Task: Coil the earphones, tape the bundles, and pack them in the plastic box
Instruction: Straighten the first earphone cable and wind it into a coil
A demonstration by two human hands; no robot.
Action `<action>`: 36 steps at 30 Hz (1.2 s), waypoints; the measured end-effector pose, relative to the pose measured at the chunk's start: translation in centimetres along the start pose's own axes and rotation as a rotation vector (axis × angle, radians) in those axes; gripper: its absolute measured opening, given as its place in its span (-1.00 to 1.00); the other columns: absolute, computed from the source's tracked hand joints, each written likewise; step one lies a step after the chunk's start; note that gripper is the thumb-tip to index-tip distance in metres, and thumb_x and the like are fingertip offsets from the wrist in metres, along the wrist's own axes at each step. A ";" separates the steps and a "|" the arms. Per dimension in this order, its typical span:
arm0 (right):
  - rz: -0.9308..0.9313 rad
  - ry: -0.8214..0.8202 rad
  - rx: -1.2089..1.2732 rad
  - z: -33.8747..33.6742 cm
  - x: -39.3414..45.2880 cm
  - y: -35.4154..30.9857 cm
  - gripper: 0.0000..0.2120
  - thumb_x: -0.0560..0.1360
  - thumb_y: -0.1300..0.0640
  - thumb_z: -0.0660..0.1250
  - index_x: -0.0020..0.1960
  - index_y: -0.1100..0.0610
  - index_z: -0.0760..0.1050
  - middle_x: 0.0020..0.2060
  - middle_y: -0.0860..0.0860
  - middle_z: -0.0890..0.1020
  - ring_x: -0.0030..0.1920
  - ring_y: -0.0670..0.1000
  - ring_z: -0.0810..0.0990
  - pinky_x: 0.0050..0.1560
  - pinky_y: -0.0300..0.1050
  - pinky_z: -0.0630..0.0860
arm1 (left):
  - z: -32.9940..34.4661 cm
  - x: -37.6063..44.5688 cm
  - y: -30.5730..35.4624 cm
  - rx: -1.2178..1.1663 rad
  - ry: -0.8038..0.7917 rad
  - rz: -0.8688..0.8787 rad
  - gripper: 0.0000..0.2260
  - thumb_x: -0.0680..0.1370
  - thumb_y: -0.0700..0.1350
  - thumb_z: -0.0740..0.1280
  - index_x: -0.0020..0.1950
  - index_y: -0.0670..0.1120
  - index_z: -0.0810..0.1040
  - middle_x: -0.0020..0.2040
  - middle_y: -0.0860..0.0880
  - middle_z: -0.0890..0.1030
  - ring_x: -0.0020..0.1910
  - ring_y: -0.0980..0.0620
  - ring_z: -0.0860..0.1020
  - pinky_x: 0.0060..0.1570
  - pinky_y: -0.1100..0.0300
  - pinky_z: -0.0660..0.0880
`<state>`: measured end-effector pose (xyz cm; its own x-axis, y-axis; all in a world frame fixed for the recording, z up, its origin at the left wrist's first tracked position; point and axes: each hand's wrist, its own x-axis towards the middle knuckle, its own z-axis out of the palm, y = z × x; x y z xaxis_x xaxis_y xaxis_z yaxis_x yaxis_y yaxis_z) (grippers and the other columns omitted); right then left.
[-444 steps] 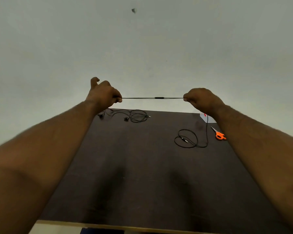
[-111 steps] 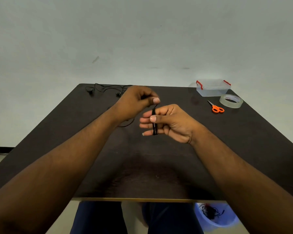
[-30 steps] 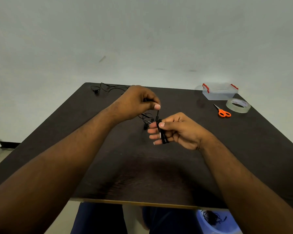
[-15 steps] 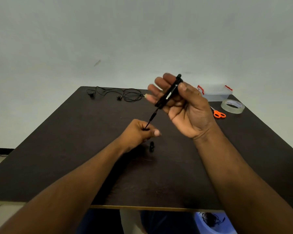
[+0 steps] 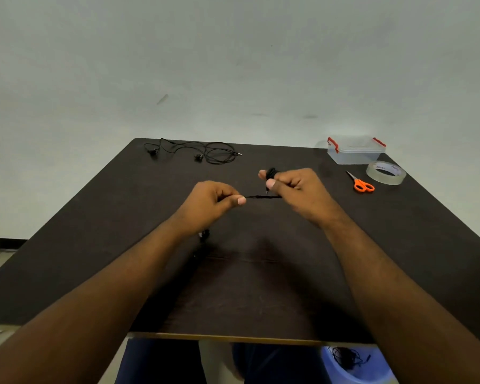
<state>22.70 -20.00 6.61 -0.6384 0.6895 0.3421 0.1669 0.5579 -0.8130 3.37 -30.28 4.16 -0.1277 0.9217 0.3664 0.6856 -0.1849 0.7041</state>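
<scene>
1. Over the middle of a dark table (image 5: 122, 245), a black earphone cord (image 5: 263, 196) is pulled taut, its long axis running from 9 to 3 o'clock between two hands.
2. The left hand (image 5: 209, 202) pinches the cord's end between thumb and curled fingers; the right hand (image 5: 295, 189) grips a coiled bundle wound round its fingers.
3. An earbud (image 5: 204, 234) hangs below the left wrist, partly hidden and blurred.
4. At 11 o'clock lies a second, loose earphone set (image 5: 205, 152); at 1 o'clock, a clear lidded plastic box (image 5: 355, 152) with red clips, a transparent tape roll (image 5: 385, 173) and orange-handled scissors (image 5: 362, 185).
5. A blue bin (image 5: 352, 364) shows cut off under the table edge.
</scene>
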 end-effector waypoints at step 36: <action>0.130 -0.222 1.093 2.0 -2.6 -3.9 -0.78 0.41 0.34 0.26 -0.08 0.25 0.67 -0.23 0.16 0.69 -0.16 0.11 0.71 -0.10 0.08 0.65 | 4.5 0.6 3.1 -0.955 -0.079 -0.304 -0.73 0.61 -0.29 0.18 -0.20 -0.09 0.58 -0.39 0.00 0.54 -0.44 0.14 0.49 -0.35 0.25 0.54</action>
<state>22.21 -24.94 7.95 -0.8020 0.5546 0.2218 -0.4373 -0.2923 -0.8505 8.68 -28.76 3.82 -0.1304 0.9888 0.0726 -0.2349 -0.1019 0.9666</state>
